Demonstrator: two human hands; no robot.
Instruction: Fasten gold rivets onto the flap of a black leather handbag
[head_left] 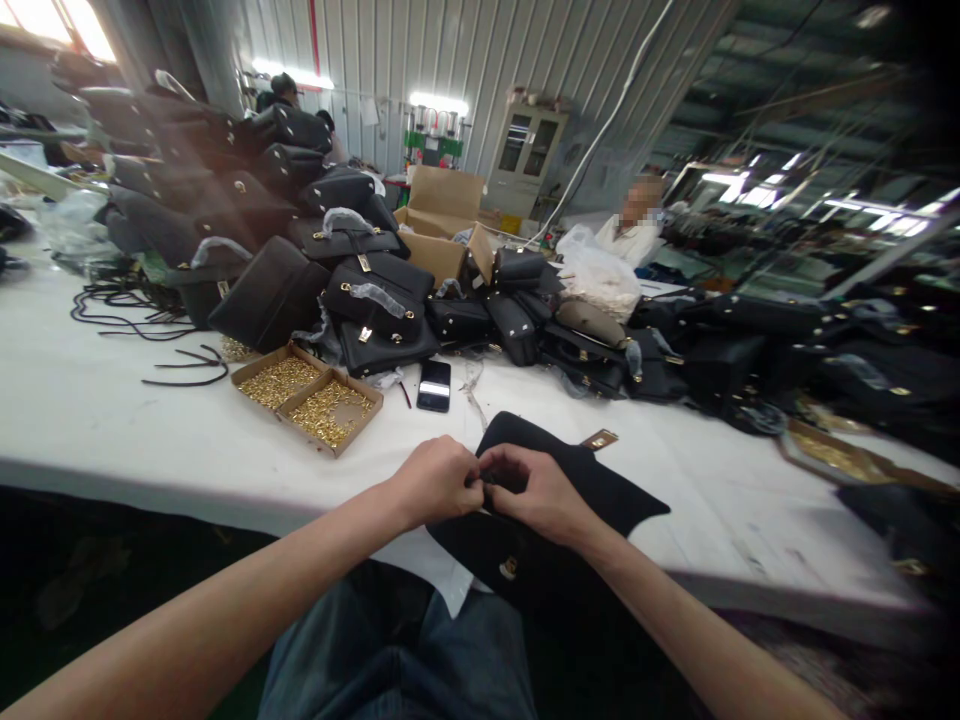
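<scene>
Centrally, my curled left hand and loosely arched right hand meet over the black bag, which spreads rightward beneath; any grip I cannot tell.

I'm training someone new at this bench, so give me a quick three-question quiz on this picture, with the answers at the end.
1. True or false: the smartphone lies on the white table covering, to the right of the nearby cardboard tray as the picture shows it.

2. The left hand and right hand come together over which thing?
A) the open cardboard box
B) a black bag piece
C) the clear plastic bag

3. Fill in the blank: the many small pieces in that tray are ____ in colour.

Key: 1. True. 2. B. 3. Gold.
</scene>
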